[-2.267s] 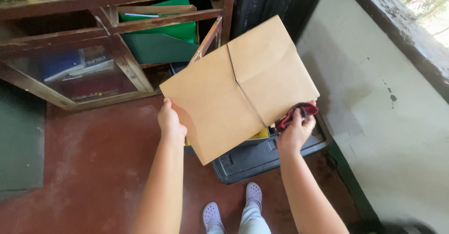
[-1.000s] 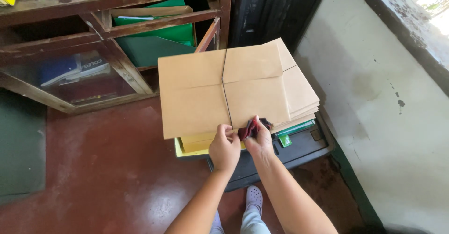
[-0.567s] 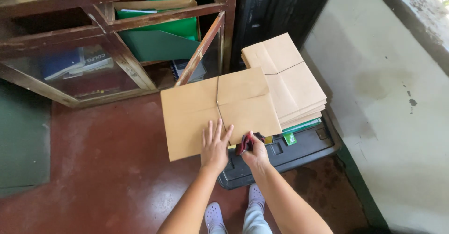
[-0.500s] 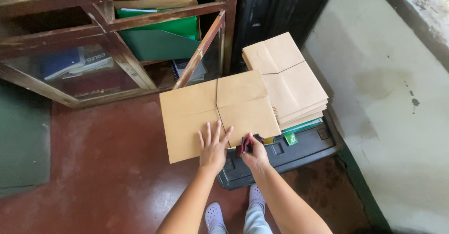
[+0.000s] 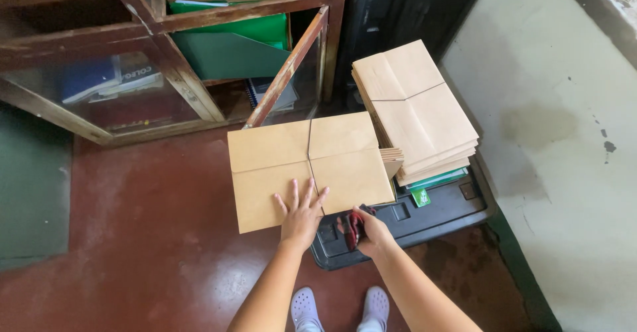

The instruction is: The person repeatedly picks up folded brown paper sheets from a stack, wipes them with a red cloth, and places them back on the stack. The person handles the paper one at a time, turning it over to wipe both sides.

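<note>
Since a moment ago the brown envelope point(image 5: 308, 169) has slid a little lower and lies flat under the left hand point(image 5: 302, 214), fingers spread and pressing it, while the right hand point(image 5: 369, 231) has drawn back off it, closed round a dark red cloth point(image 5: 353, 229). The step looks like dusting this envelope over the black bin point(image 5: 424, 216). The next wipe calls for a steady left palm, as the envelope's left half overhangs the open red floor point(image 5: 133, 239), with the envelope stack point(image 5: 418, 110) close on the right.

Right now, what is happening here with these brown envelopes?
A person presses the left hand flat on a brown paper envelope, which lies over a black plastic bin. The right hand grips a dark red cloth beside it. A stack of similar envelopes rests on the bin, near a wooden cabinet.
</note>
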